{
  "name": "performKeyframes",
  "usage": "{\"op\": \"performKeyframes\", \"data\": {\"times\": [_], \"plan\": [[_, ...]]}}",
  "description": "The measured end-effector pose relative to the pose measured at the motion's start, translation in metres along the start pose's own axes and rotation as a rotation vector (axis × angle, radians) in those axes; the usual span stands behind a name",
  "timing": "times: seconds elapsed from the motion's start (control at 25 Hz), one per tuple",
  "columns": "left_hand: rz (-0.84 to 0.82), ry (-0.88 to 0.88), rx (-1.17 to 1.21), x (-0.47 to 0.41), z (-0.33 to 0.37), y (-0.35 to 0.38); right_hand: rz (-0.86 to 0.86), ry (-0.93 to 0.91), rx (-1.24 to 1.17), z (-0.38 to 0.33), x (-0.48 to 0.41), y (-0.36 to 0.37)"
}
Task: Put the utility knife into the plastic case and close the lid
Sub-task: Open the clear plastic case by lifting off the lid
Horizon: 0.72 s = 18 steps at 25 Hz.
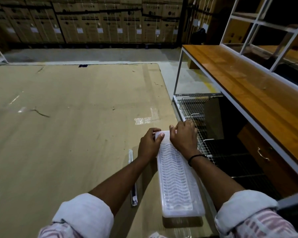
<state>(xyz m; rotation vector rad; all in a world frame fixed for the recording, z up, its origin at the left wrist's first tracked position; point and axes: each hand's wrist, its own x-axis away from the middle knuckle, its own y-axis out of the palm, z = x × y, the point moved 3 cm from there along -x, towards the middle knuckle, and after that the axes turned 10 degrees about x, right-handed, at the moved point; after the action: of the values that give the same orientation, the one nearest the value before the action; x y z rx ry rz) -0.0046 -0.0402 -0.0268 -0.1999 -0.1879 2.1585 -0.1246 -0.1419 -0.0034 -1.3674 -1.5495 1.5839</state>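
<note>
A long translucent white plastic case (178,182) with a wavy ribbed lid lies lengthwise on the cardboard-covered table, near its right edge. Its lid looks down flat. My left hand (150,145) grips the far left corner of the case, thumb on top. My right hand (183,135) presses on the far right corner, fingers curled over the end. The utility knife (133,184), slim and pale with a clear end, lies on the cardboard just left of the case, partly hidden under my left forearm.
The cardboard sheet (67,126) covers the table to the left. To the right stand a white wire-mesh rack (201,143) and a wooden shelf (248,86) in a white frame. Stacked cartons (93,23) line the back wall.
</note>
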Motion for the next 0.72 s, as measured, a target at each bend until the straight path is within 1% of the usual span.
{"op": "performKeyframes", "data": {"times": [0.12, 0.28, 0.4, 0.56, 0.68, 0.72], "plan": [[-0.038, -0.04, 0.031, 0.0, 0.004, -0.002, 0.007, 0.002, -0.029, 0.0, 0.001, 0.0], [-0.176, -0.182, 0.12, -0.004, 0.005, -0.01, 0.051, 0.037, -0.155, 0.002, 0.003, -0.004], [-0.265, -0.254, 0.24, -0.002, 0.011, -0.011, 0.032, 0.055, -0.238, 0.003, 0.003, -0.006], [-0.246, -0.269, 0.315, 0.002, 0.012, -0.01, -0.092, 0.077, -0.264, 0.004, 0.001, -0.004], [-0.242, -0.273, 0.311, 0.0, 0.01, -0.01, -0.112, 0.043, -0.203, -0.001, 0.007, -0.015], [-0.232, -0.295, 0.345, -0.001, 0.008, -0.01, -0.116, 0.028, -0.175, -0.005, 0.013, -0.02]]}}
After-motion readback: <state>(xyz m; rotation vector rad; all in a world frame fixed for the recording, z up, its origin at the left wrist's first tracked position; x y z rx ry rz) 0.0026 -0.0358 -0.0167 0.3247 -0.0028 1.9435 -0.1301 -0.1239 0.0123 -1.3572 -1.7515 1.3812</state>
